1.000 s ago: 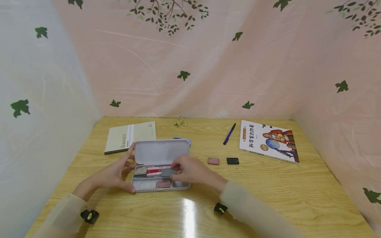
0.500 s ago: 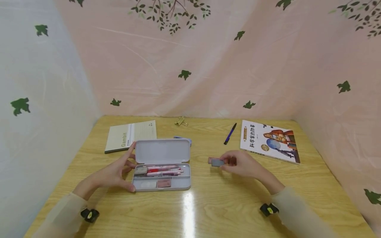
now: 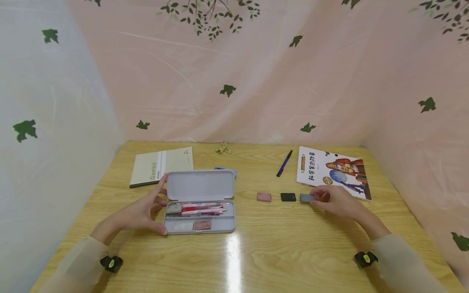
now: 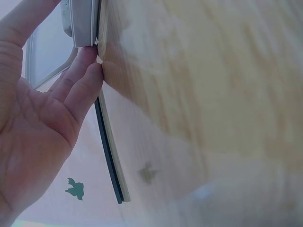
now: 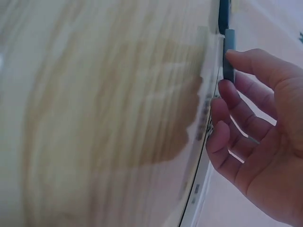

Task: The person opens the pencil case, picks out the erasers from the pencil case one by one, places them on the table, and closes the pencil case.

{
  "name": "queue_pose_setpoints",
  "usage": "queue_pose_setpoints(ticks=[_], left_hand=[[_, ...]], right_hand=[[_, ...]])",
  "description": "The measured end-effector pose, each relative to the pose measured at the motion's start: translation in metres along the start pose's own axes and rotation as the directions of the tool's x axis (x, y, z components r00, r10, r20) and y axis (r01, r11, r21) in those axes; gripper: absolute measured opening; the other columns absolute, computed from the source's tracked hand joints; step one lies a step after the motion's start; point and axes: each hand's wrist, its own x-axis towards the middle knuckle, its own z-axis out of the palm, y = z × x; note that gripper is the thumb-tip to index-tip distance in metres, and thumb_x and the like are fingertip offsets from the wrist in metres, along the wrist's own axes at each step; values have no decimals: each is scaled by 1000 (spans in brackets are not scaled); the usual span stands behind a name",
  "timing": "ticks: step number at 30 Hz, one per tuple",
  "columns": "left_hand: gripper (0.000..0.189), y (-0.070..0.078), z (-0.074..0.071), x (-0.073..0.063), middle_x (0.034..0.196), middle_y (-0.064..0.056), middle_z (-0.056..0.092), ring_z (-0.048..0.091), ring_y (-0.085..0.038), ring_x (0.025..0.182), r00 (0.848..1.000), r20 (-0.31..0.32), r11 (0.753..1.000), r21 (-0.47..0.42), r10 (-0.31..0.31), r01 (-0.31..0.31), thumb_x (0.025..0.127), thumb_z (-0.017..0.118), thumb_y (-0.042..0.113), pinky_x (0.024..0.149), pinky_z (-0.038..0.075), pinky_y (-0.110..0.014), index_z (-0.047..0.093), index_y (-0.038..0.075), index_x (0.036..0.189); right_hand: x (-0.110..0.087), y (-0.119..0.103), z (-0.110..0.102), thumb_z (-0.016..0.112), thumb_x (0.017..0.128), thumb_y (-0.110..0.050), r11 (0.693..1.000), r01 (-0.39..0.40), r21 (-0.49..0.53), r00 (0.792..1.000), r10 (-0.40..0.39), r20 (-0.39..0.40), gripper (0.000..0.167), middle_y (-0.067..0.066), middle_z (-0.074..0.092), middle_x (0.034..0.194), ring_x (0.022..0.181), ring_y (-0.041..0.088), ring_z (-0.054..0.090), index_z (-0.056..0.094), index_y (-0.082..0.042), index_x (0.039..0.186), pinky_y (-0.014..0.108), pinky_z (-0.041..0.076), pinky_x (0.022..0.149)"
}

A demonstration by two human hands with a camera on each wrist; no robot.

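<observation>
In the head view a white pencil case (image 3: 224, 224) lies with its lid raised, holding several pens (image 3: 203, 209), a grey-white block and a pink eraser (image 3: 202, 225). My left hand (image 3: 141, 211) grips its left end, thumb at the front corner and index finger up by the lid. Over on the right, my right hand (image 3: 337, 201) pinches a grey eraser (image 3: 306, 197) between thumb and fingers, low over the table. This grey eraser (image 5: 229, 56) also shows in the right wrist view. Left of it, a black eraser (image 3: 288, 197) and a pink eraser (image 3: 264, 197) form a row.
Behind the right hand lies a picture-cover book (image 3: 311, 167), with a blue-black pen (image 3: 284, 163) beside it. A notebook (image 3: 146, 167) sits behind the left hand. A gold binder clip (image 3: 222, 148) is at the back, and a blue object (image 3: 235, 174) is partly hidden by the lid.
My right hand has lifted the grey eraser out of the pencil case and carried it right, past the pink and black erasers. The left hand has stayed at the case.
</observation>
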Motion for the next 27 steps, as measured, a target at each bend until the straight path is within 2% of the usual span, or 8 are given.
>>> queue_pose_setpoints(ticks=[4,9,14,19,23,27], left_hand=[[148,-1,0,0,146,-18,34,53,-34,127,1000,1,1000,1,-3,3,68,96,32,113,36,-57,-20,33,160],[148,-2,1,0,146,-18,34,53,-33,126,1000,-5,1000,-1,0,0,67,96,33,113,36,-56,-20,42,158],[148,-2,0,0,146,-18,33,53,-33,127,1000,-6,1000,-6,8,-8,67,97,33,113,36,-54,-20,41,158],[149,-1,0,0,146,-19,33,53,-34,126,1000,0,1000,-9,17,-17,67,97,31,113,36,-53,-21,33,160],[149,1,0,0,145,-19,33,53,-35,126,1000,2,1000,-13,22,-22,68,96,30,112,36,-56,-21,33,159],[149,1,0,-1,145,-19,33,52,-35,126,1000,7,1000,-16,22,-22,69,96,28,112,36,-59,-21,29,160]], right_hand=[[-2,8,-1,78,91,-17,1000,12,-16,1000,-12,7,21,-5,63,86,75,11,56,73,-7,109,22,52,63],[-3,14,0,76,93,-17,1000,2,1,1000,-2,11,21,-5,60,84,73,10,54,73,-6,111,22,49,61],[-5,9,-4,75,94,-23,1000,-27,-5,999,27,16,29,-3,61,86,73,11,56,71,-4,116,23,48,57],[-4,-14,-11,74,95,-23,999,-43,-25,999,42,-32,36,-3,64,88,74,12,61,69,0,122,24,52,58],[2,-44,-11,74,95,-22,999,36,-19,999,-37,-34,33,-5,65,86,72,10,61,70,0,119,24,52,57],[11,-74,-3,72,97,-24,991,132,8,991,-132,0,31,-7,65,87,73,8,61,72,0,117,24,53,57]])
